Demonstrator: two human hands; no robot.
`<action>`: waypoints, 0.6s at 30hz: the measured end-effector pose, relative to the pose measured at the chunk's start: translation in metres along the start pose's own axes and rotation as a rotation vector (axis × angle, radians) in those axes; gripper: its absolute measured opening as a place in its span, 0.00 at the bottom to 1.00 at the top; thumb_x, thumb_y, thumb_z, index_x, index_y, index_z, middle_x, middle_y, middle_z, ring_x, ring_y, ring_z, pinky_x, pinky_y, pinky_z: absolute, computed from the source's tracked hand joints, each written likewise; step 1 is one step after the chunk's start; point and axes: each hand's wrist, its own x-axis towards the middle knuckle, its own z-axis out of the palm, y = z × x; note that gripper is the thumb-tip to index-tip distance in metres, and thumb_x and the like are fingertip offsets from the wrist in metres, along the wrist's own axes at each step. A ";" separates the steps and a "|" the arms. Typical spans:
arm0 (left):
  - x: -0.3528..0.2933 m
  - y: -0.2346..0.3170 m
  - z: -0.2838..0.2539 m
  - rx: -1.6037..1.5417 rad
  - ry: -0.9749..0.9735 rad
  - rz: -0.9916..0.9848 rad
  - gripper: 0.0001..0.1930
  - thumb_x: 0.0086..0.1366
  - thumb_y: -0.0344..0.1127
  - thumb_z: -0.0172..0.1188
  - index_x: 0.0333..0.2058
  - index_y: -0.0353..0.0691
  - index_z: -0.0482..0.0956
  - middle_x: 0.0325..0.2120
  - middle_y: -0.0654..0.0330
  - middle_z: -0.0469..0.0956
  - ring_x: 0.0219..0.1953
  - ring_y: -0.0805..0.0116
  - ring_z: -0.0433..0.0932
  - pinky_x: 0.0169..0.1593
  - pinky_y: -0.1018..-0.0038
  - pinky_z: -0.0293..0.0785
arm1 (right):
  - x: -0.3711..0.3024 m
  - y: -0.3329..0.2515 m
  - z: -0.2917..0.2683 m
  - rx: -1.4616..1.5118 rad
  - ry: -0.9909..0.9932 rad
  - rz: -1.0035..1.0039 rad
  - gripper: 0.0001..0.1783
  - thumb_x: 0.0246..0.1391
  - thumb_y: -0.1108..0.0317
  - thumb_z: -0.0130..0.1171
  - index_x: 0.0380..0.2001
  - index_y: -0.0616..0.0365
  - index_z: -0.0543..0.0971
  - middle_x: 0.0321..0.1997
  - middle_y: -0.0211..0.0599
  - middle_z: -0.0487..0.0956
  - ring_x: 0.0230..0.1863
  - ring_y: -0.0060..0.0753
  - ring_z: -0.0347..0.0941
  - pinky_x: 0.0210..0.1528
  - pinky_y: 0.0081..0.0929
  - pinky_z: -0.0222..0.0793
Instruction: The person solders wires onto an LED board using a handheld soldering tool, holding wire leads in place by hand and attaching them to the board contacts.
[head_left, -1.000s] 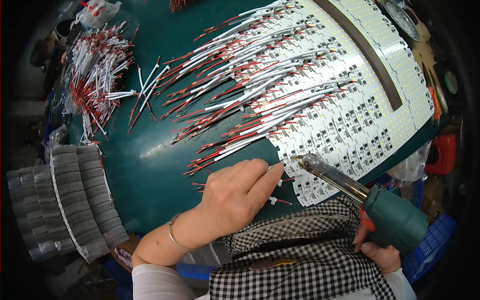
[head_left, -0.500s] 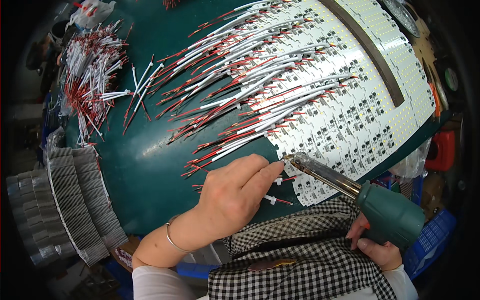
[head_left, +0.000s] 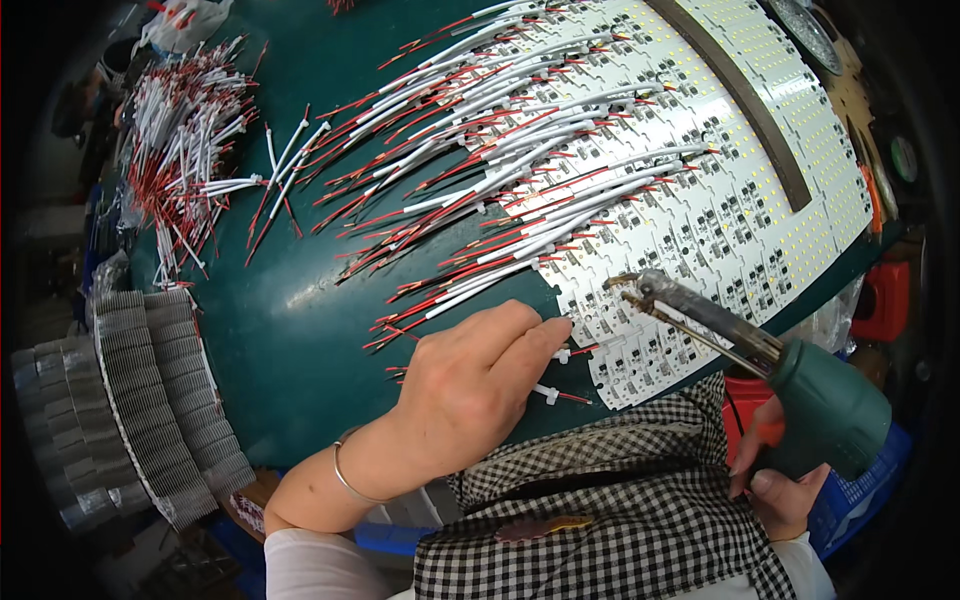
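In my right hand [head_left: 785,492] is a green soldering gun [head_left: 832,408], its metal tip just above the white LED circuit boards [head_left: 650,365]. Thumb and fingers of my left hand [head_left: 465,385] are pinched together at the near left edge of those boards; what lies between the fingertips is hidden. Close beside that hand, a short white cable [head_left: 548,394] with a red wire end sticks out. Rows of white cables with red ends [head_left: 520,240] lie with one end on the boards and the other over the green tabletop [head_left: 300,350].
A dark curved bar [head_left: 740,95] lies across the boards. Loose white and red cables [head_left: 185,140] are heaped at the far left. Stacks of grey ribbed strips [head_left: 165,390] stand at the near left. A blue basket [head_left: 870,480] and a red container [head_left: 880,300] are at the right.
The soldering gun has moved right and its tip has come away from my left fingertips. My left hand has stayed almost in place, still pinched.
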 end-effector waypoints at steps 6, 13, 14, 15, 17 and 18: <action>0.002 0.001 0.000 0.020 0.011 -0.002 0.23 0.38 0.13 0.57 0.38 0.35 0.81 0.26 0.56 0.77 0.25 0.63 0.77 0.25 0.72 0.74 | -0.004 0.011 0.003 -0.016 0.203 -0.197 0.46 0.35 0.63 0.75 0.55 0.75 0.64 0.43 0.50 0.74 0.21 0.31 0.74 0.13 0.22 0.71; 0.002 -0.011 0.002 -0.095 0.006 0.052 0.24 0.37 0.14 0.57 0.38 0.36 0.82 0.25 0.57 0.77 0.27 0.62 0.77 0.27 0.71 0.74 | -0.018 0.015 -0.026 -0.069 0.001 -0.008 0.41 0.38 0.63 0.74 0.55 0.69 0.68 0.34 0.48 0.77 0.21 0.32 0.74 0.18 0.23 0.71; 0.002 -0.016 0.004 -0.097 0.003 0.058 0.24 0.37 0.14 0.57 0.38 0.36 0.82 0.25 0.57 0.77 0.27 0.62 0.77 0.27 0.71 0.74 | -0.021 0.015 -0.028 -0.073 -0.054 0.048 0.40 0.39 0.63 0.74 0.55 0.67 0.68 0.31 0.48 0.77 0.21 0.33 0.74 0.20 0.24 0.71; 0.003 -0.021 0.005 -0.136 -0.004 0.104 0.21 0.40 0.17 0.58 0.38 0.36 0.81 0.26 0.57 0.76 0.26 0.62 0.76 0.26 0.70 0.73 | -0.020 0.015 -0.024 -0.066 -0.053 0.047 0.40 0.39 0.63 0.74 0.55 0.67 0.68 0.31 0.48 0.77 0.21 0.33 0.74 0.20 0.24 0.71; 0.004 -0.022 0.004 -0.172 -0.015 0.152 0.18 0.43 0.19 0.59 0.37 0.35 0.80 0.27 0.58 0.75 0.25 0.63 0.74 0.25 0.70 0.72 | -0.018 0.014 -0.015 -0.026 -0.013 0.060 0.39 0.41 0.61 0.73 0.55 0.65 0.69 0.28 0.47 0.77 0.23 0.34 0.74 0.24 0.26 0.72; 0.003 -0.021 0.004 -0.139 -0.024 0.161 0.18 0.43 0.20 0.59 0.37 0.35 0.80 0.27 0.59 0.75 0.25 0.63 0.74 0.24 0.70 0.71 | -0.017 0.014 -0.016 -0.020 -0.014 0.059 0.39 0.41 0.61 0.73 0.55 0.65 0.69 0.28 0.47 0.77 0.23 0.34 0.74 0.24 0.26 0.72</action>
